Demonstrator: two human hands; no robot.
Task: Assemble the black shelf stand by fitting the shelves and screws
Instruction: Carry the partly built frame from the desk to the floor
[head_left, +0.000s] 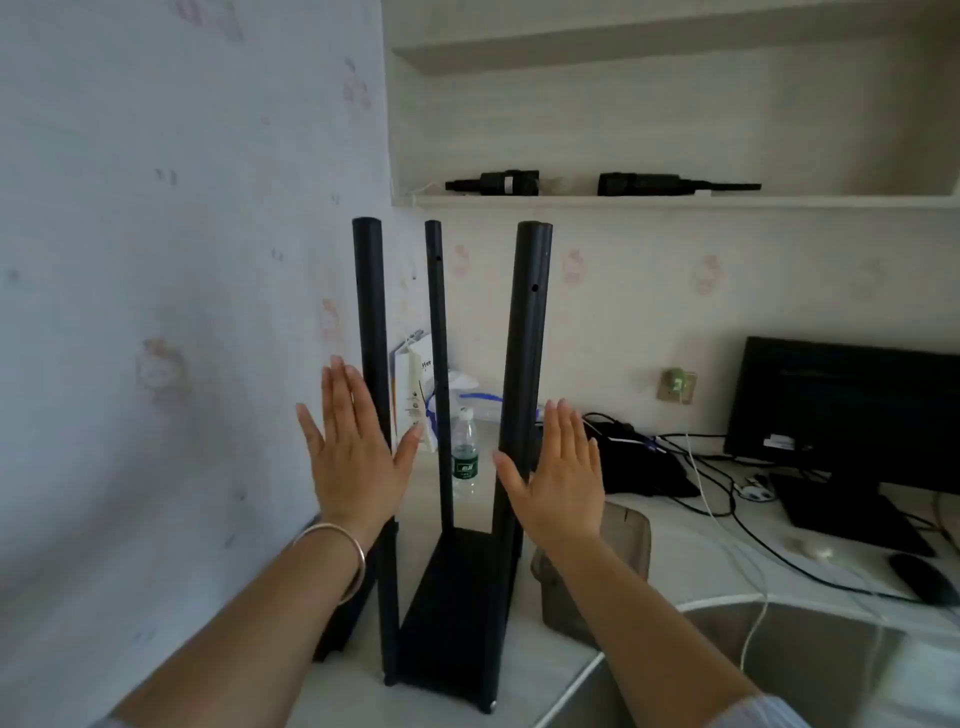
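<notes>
Two hands raised flat in front of a black shelf stand (452, 597), backs toward the camera. Left hand (353, 457) spread wide, fingers (337, 395) straight and apart, holding nothing, overlapping the near left pole (370, 322) in view; contact with it not clear. Thin metal bangle (340, 556) round the left wrist. Right hand (558, 473) likewise flat, fingers straight and close together, gripping nothing, just beside the near right pole (527, 338), thumb crossing in front of it; touching or not, cannot tell.

Stand upright on a pale surface (691, 540), close against the patterned wall (156, 260) at the left. Four black poles rising from one black bottom shelf (457, 603); thin rear pole (437, 338) visible between the two near ones, the fourth barely showing behind the right pole. Small screw holes near the pole tops. No upper shelves fitted.

Behind the stand: clear water bottle (464, 457) with green label, white carton (413, 395) leaning at the wall. Further right: tangle of black and white cables (701, 467), dark monitor (841, 410), black mouse (922, 577). Up on a wall shelf (675, 200), two black tools (498, 183) lying end to end. Metal basin (805, 665) at lower right.
</notes>
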